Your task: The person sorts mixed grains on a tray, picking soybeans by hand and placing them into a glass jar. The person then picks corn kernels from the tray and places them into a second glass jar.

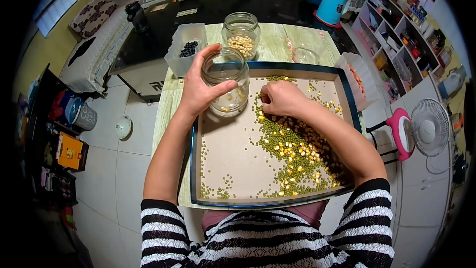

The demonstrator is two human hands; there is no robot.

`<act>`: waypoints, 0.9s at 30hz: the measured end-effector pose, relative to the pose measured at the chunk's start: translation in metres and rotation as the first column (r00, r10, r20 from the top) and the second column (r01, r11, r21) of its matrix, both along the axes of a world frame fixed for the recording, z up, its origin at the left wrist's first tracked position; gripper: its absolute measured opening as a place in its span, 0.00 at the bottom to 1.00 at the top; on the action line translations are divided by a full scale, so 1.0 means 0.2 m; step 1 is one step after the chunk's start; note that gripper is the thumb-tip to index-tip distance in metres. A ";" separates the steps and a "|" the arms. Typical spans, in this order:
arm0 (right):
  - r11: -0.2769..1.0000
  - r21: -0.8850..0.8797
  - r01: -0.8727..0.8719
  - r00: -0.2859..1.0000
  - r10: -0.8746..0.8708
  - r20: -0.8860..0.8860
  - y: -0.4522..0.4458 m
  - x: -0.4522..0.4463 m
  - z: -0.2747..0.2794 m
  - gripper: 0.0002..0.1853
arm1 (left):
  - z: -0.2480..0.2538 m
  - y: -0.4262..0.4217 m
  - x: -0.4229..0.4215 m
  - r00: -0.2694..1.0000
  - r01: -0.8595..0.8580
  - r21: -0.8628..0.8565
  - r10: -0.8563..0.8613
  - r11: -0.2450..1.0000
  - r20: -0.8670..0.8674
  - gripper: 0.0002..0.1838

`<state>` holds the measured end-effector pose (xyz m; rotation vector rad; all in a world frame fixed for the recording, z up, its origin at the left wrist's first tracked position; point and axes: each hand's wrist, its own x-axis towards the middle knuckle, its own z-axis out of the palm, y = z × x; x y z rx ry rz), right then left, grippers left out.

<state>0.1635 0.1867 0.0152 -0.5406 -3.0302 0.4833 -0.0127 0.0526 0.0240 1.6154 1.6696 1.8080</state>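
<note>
My left hand (203, 85) is wrapped round a clear glass jar (233, 82), which has a few yellow kernels inside and stands at the upper left of a shallow tray (228, 144) with a dark blue rim. Green beans (270, 136) mixed with yellow and white corn kernels (311, 152) lie spread over the tray's right half. My right hand (282, 99) is down among them near the tray's far side, its fingers pressed together; what they hold, if anything, is hidden.
Behind the tray stands a second jar (241, 34) of pale beans. A plastic container (187, 49) of dark beans is at the left, another (358, 79) with reddish pieces at the right. A glass lid (305, 55) lies at the back right. Farther off are a blue kettle (333, 5) and a fan (429, 128).
</note>
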 end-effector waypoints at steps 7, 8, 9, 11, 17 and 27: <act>0.997 0.078 0.018 0.970 0.001 -0.243 0.02 0.00 0.09 0.07 | 0.00 0.00 0.00 1.000 0.008 0.000 -0.008 1.000 0.005 0.45; 0.999 -0.019 0.047 0.955 -0.050 -0.292 0.03 -0.01 0.17 0.08 | 0.00 0.00 0.00 1.000 0.004 0.000 -0.004 1.000 0.006 0.45; 0.995 -0.085 0.060 0.922 -0.088 -0.378 0.03 -0.03 0.23 0.08 | 0.00 0.00 0.00 1.000 0.006 0.000 -0.006 1.000 0.010 0.45; 0.991 -0.130 0.026 0.858 -0.089 -0.506 0.01 -0.08 0.37 0.09 | 0.00 0.00 -0.01 1.000 0.012 -0.005 -0.012 1.000 0.007 0.45; 0.981 -0.136 -0.139 0.723 0.007 -0.691 -0.04 -0.20 0.39 0.09 | 0.00 0.00 0.00 0.998 0.038 0.000 -0.037 0.999 0.049 0.45; 0.973 -0.215 -0.082 0.982 0.042 -0.184 -0.03 0.05 0.07 0.05 | 0.00 0.00 0.00 1.000 -0.001 -0.005 0.001 1.000 -0.013 0.45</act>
